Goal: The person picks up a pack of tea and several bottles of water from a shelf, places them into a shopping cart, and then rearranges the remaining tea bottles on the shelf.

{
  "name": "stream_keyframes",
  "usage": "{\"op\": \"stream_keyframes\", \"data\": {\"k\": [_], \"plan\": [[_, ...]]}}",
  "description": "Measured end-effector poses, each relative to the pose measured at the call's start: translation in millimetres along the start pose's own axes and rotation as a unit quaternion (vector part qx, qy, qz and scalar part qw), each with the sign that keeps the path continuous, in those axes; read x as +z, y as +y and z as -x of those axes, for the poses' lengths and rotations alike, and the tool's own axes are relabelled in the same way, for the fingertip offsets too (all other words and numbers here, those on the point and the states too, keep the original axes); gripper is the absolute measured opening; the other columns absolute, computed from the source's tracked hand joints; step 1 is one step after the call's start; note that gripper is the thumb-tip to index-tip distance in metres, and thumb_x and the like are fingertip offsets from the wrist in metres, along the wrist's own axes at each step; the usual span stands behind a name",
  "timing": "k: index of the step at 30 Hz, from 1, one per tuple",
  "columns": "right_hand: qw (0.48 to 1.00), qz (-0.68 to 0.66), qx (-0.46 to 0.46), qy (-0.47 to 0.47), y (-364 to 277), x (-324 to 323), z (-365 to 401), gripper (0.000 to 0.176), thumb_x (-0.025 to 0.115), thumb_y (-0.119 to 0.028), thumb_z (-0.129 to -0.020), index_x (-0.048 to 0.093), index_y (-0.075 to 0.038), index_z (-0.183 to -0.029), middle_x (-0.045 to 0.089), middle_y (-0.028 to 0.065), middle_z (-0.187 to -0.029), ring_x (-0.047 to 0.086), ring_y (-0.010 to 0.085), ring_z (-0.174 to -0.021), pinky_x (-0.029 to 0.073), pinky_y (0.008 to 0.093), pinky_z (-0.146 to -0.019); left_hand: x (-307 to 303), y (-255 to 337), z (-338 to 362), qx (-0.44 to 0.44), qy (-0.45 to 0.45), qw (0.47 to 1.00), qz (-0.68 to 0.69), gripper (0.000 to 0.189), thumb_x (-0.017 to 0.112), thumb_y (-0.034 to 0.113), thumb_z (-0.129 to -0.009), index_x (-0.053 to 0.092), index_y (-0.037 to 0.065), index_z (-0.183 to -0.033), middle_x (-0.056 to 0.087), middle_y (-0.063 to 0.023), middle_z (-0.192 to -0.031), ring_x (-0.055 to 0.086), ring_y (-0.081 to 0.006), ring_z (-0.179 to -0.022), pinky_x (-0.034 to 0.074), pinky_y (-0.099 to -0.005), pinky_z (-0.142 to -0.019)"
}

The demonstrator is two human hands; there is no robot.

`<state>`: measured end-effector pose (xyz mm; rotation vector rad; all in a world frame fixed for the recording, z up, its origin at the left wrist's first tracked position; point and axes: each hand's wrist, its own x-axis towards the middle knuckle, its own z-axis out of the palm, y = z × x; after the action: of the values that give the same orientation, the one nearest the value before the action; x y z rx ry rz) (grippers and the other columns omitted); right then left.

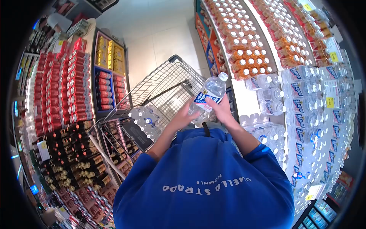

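Note:
A large clear plastic bottle (pixel 215 86) with a white cap and a blue-and-white label is held in front of my chest, tilted so its cap points up and to the right. My right hand (pixel 220 108) wraps round it at the label. Against the lower left side of the bottle rests my left hand (pixel 187 115), its fingers curled about the base. Just beyond and to the left stands a wire shopping cart (pixel 150 83). Inside it, several similar clear bottles (pixel 146 121) with white caps lie close together near the handle end.
To the right, shelves hold rows of clear bottles (pixel 301 103) and, farther off, orange drink bottles (pixel 248 57). Red cans (pixel 63 89) are stacked at left, with dark bottles (pixel 72 152) nearer me. A pale tiled floor (pixel 160 30) runs ahead between the displays.

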<state>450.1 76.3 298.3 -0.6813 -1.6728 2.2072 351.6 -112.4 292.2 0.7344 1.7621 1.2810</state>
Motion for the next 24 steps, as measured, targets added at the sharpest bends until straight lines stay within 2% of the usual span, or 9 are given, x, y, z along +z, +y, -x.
{"op": "stream_keyframes", "data": {"k": [4, 7, 11, 12, 15, 16, 20, 23, 24], "plan": [[0.997, -0.035, 0.034, 0.053, -25.4, -25.1, 9.5, 0.059, 0.079, -0.013, -0.088, 0.049, 0.001, -0.136, 0.065, 0.0101, -0.124, 0.063, 0.0156, -0.109, 0.051, 0.032, -0.097, 45.8, 1.9, -16.4, 0.064, -0.012, 0.979, 0.193, 0.075, 0.069, 0.014, -0.095, 0.028, -0.004, -0.156, 0.049, -0.0149, -0.148, 0.047, -0.021, -0.136, 0.036, -0.0367, -0.114], [0.993, -0.056, 0.071, 0.07, -38.0, -50.4, 11.6, 0.056, 0.079, -0.015, -0.088, 0.051, 0.002, -0.133, 0.066, 0.01, -0.121, 0.063, 0.0154, -0.108, 0.052, 0.0315, -0.094, 58.9, -11.7, -31.8, 0.031, -0.053, 0.976, 0.211, 0.074, 0.067, 0.014, -0.097, 0.027, -0.002, -0.157, 0.052, -0.013, -0.144, 0.05, -0.0199, -0.132, 0.039, -0.035, -0.111], [0.989, 0.132, 0.032, 0.06, -41.0, -94.9, 15.8, 0.061, 0.085, -0.022, -0.081, 0.055, 0.006, -0.126, 0.068, 0.0116, -0.115, 0.066, 0.0166, -0.103, 0.054, 0.0333, -0.09, 75.7, -23.6, -54.0, 0.019, -0.123, 0.972, 0.2, 0.072, 0.067, 0.015, -0.098, 0.029, 0.001, -0.157, 0.055, -0.011, -0.141, 0.055, -0.0175, -0.127, 0.043, -0.0337, -0.108], [0.983, 0.167, 0.043, 0.063, -59.4, -97.7, 20.3, 0.072, 0.09, -0.026, -0.071, 0.055, 0.008, -0.124, 0.07, 0.0153, -0.111, 0.068, 0.023, -0.102, 0.054, 0.0342, -0.091, 81.2, -35.6, -62.7, -0.008, -0.146, 0.971, 0.191, 0.072, 0.067, 0.016, -0.099, 0.029, 0.003, -0.158, 0.055, -0.0104, -0.142, 0.055, -0.0164, -0.127, 0.044, -0.0334, -0.107], [0.909, 0.384, 0.089, 0.136, -89.2, -103.9, 33.8, 0.078, 0.092, -0.027, -0.062, 0.056, 0.009, -0.121, 0.071, 0.0201, -0.107, 0.069, 0.0309, -0.102, 0.054, 0.0348, -0.092, 112.6, -32.1, -81.6, -0.005, -0.146, 0.949, 0.28, 0.063, 0.062, 0.01, -0.1, 0.033, 0.004, -0.155, 0.055, -0.0078, -0.141, 0.057, -0.0188, -0.125, 0.044, -0.0353, -0.108], [0.905, 0.386, 0.077, 0.159, -82.3, -109.0, 34.7, 0.085, 0.093, -0.029, -0.057, 0.054, 0.009, -0.122, 0.067, 0.025, -0.112, 0.066, 0.0376, -0.108, 0.052, 0.038, -0.095, 123.0, -35.4, -90.1, -0.07, -0.13, 0.946, 0.289, 0.065, 0.061, 0.014, -0.101, 0.029, 0.004, -0.157, 0.051, -0.0091, -0.145, 0.054, -0.0183, -0.128, 0.045, -0.0355, -0.107], [0.853, 0.455, 0.069, 0.247, -40.5, -134.8, 34.3, 0.093, 0.094, -0.031, -0.058, 0.047, 0.01, -0.127, 0.054, 0.0264, -0.123, 0.056, 0.0391, -0.118, 0.048, 0.0416, -0.101, 178.8, -36.5, -128.8, -0.163, -0.099, 0.938, 0.29, 0.067, 0.053, 0.019, -0.1, 0.024, 0.012, -0.16, 0.043, -0.0037, -0.152, 0.045, -0.0174, -0.135, 0.037, -0.0376, -0.112], [0.846, 0.44, 0.061, 0.295, -15.8, -162.3, 29.1, 0.095, 0.095, -0.031, -0.057, 0.046, 0.01, -0.127, 0.053, 0.0276, -0.124, 0.055, 0.0405, -0.118, 0.048, 0.0414, -0.102, 200.6, -23.0, -152.2, -0.153, -0.164, 0.911, 0.346, 0.066, 0.052, 0.015, -0.095, 0.031, 0.017, -0.158, 0.047, -0.0003, -0.149, 0.046, -0.016, -0.134, 0.033, -0.0366, -0.114], [0.842, 0.435, 0.067, 0.314, -11.5, -170.3, 27.6, 0.097, 0.095, -0.032, -0.057, 0.045, 0.012, -0.128, 0.053, 0.0287, -0.124, 0.054, 0.0407, -0.12, 0.046, 0.0428, -0.103, 207.2, -21.6, -158.4, -0.174, -0.163, 0.906, 0.349, 0.061, 0.053, 0.012, -0.092, 0.042, 0.017, -0.151, 0.052, 0.0007, -0.143, 0.049, -0.0131, -0.129, 0.034, -0.0346, -0.11]]}}
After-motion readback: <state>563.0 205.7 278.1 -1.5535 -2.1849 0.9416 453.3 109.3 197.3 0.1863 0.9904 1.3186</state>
